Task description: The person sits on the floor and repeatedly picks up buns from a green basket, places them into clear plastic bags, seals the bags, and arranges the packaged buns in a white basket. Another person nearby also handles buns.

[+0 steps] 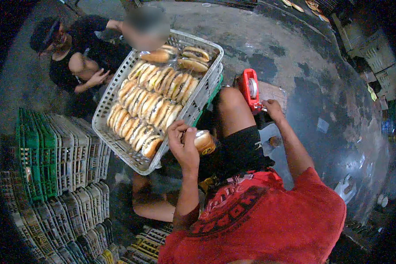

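My left hand [183, 143] is closed around a wrapped bun [205, 141], held just off the near right corner of a white plastic crate [119, 143]. The crate holds several rows of filled buns [152, 103] standing on edge, with a few more lying flat at its far end. My right hand [273, 108] grips the handle of a red tape dispenser [251, 88] beside my raised knee [230, 105]. The crate rests on other stacked crates, one of them green.
Another person in a black top [81, 61] crouches at the crate's far left side. Stacks of green and white empty crates [61, 158] stand at the left. The concrete floor [295, 57] is wet and dark. Grey crates [374, 53] sit at the far right.
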A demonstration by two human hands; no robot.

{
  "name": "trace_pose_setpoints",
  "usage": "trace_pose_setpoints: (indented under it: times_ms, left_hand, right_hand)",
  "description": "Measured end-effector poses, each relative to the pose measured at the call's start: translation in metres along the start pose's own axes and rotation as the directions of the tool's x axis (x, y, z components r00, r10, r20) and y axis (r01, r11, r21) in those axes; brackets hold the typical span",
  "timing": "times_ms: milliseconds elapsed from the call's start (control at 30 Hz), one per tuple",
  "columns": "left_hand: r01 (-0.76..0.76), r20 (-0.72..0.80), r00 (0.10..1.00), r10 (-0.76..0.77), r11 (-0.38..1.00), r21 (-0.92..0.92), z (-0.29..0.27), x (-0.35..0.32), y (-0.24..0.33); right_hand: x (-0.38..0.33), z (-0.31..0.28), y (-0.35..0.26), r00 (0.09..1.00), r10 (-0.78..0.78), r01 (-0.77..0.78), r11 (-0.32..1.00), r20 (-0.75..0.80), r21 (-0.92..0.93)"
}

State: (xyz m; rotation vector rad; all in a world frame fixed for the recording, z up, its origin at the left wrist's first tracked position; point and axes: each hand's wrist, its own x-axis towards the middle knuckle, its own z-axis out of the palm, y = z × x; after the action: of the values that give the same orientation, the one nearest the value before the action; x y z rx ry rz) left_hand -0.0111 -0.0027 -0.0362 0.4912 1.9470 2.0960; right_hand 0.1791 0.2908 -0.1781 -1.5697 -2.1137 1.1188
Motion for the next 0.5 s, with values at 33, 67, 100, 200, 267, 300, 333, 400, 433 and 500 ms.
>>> trace_pose_setpoints:
  times_ms: [33,67,100,200,267,300,333,400,433,500]
  left_hand:
    - [0.054,0.042,0.998,-0.052,0.998,-0.028,0.003,0.001,-0.002]
    - [0.030,0.064,0.998,-0.028,0.999,-0.028,0.006,-0.002,-0.003]
    - [0.026,0.080,0.997,-0.024,0.999,-0.023,0.008,-0.003,-0.004]
    - [-0.022,0.118,0.993,0.015,0.998,0.051,0.009,-0.006,-0.004]
    - [0.012,0.099,0.995,-0.016,0.999,0.048,0.003,-0.007,-0.004]
    - [-0.056,0.096,0.994,0.046,0.993,0.106,0.000,-0.005,-0.005]
    - [-0.118,0.095,0.990,0.104,0.979,0.167,-0.004,-0.005,-0.005]
    - [-0.139,0.097,0.988,0.120,0.966,0.220,-0.010,-0.003,-0.007]
    - [-0.099,0.095,0.992,0.080,0.973,0.209,-0.013,-0.005,-0.008]
    - [-0.042,0.106,0.994,0.021,0.981,0.190,-0.014,-0.007,-0.010]
  right_hand:
    - [0.006,0.005,0.018,0.980,0.158,-0.154,0.987,0.124,-0.041]
    - [0.012,0.012,0.030,0.985,0.059,-0.073,0.994,0.160,0.085]
    - [0.018,0.015,0.036,0.980,0.035,-0.068,0.984,0.197,0.167]
    - [0.014,0.019,0.032,0.962,0.032,-0.100,0.966,0.271,0.240]
    - [0.003,0.010,0.019,0.968,-0.026,-0.052,0.952,0.251,0.300]
    - [-0.007,0.005,0.013,0.956,0.037,-0.089,0.982,0.290,0.167]
    - [-0.016,-0.001,0.006,0.945,0.059,-0.084,0.994,0.321,0.066]
    - [-0.038,-0.004,-0.010,0.951,0.074,0.008,0.964,0.300,-0.266]
    - [-0.049,-0.007,-0.020,0.967,0.049,0.081,0.871,0.250,-0.484]
    - [-0.061,-0.004,-0.053,0.963,0.050,0.133,0.769,0.266,-0.625]
